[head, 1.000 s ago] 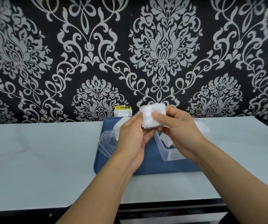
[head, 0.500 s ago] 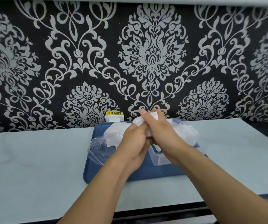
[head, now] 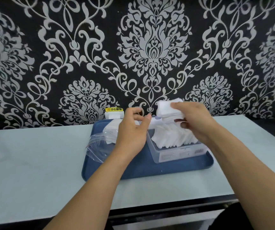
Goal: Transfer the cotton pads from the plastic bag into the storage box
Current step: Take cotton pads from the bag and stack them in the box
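Note:
My right hand [head: 194,120] grips a stack of white cotton pads [head: 167,110] above the clear storage box [head: 176,152], which stands on the right of a blue tray [head: 150,170] and holds a fanned heap of white pads [head: 171,138]. My left hand [head: 131,130] hovers over the tray's middle with loosely curled fingers and holds nothing that I can make out. A clear plastic bag [head: 100,143] with a few pads inside lies on the tray's left, partly hidden behind my left hand.
The tray lies on a pale table [head: 34,163] against a black and silver patterned wall. A small white box with a yellow warning label [head: 114,112] stands behind the tray. The table's front edge runs near my forearms.
My hands have parted: the right one has carried the pad stack to the right over the box, and the left one has let go and dropped back.

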Available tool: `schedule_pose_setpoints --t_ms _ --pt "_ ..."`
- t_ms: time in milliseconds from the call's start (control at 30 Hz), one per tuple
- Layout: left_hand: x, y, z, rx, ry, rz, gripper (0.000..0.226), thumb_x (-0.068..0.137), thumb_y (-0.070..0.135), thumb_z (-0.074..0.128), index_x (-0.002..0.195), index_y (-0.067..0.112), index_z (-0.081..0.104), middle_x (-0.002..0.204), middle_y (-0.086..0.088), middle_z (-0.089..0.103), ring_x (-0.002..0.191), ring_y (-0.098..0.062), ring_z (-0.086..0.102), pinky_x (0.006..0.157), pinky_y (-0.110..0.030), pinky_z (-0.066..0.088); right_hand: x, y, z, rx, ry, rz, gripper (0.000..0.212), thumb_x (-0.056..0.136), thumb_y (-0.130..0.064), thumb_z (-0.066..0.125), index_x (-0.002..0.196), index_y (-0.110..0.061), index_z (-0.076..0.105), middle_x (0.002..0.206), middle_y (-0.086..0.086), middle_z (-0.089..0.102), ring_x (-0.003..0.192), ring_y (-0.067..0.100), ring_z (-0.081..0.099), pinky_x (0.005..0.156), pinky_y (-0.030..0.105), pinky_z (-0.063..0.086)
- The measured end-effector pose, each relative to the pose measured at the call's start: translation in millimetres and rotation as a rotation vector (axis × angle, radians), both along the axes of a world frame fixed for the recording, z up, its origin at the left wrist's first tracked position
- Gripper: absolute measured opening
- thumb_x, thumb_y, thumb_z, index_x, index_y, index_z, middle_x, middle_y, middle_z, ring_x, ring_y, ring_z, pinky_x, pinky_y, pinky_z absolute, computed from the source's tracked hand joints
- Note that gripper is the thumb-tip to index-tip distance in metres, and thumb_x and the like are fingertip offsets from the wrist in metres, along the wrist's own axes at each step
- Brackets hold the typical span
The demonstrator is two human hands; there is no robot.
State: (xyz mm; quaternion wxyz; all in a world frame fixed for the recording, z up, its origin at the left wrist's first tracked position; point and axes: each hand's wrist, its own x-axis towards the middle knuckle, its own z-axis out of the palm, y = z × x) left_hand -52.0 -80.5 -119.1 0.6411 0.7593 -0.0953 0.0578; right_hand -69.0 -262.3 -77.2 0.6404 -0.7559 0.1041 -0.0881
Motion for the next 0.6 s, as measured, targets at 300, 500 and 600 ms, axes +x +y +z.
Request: schedule_pose_setpoints --t_ms 300,500,600 --pt "-9 -5 -7 0.461 0.126 -0.001 0.049 0.071 0.025 0.069 0.113 0.024 0.044 0.099 -0.002 0.062 0.082 -0.024 0.065 0.06 -0.04 0.059 24 24 -15 -0.415 0.396 0.266 0.021 0.087 -0.032 0.062 0.08 -0.012 0.058 0.069 0.013 0.052 0.06 0.024 0.039 0.043 0.024 0.021" --pt "-10 -9 -13 0.529 0.171 -0.123 0.064 0.069 0.044 0.078 0.116 0.031 0.036 0.098 -0.005 0.064 0.073 -0.026 0.068 0.056 -0.041 0.061 29 26 -25 -0.67 0.38 0.178 0.029 0.091 -0.02 0.064 0.07 -0.011 0.046 0.036 -0.001 0.048 0.031 0.013 0.048 0.037 0.017 0.03" --pt "-11 -13 -19 0.581 0.126 -0.113 0.058 0.075 0.03 0.069 0.12 0.033 0.034 0.1 -0.007 0.065 0.074 -0.032 0.066 0.067 -0.044 0.06 30 28 -31 -0.888 0.29 0.08 0.028 0.083 -0.017 0.066 0.066 -0.013 0.044 0.035 -0.004 0.05 0.034 0.012 0.057 0.042 0.019 0.037"
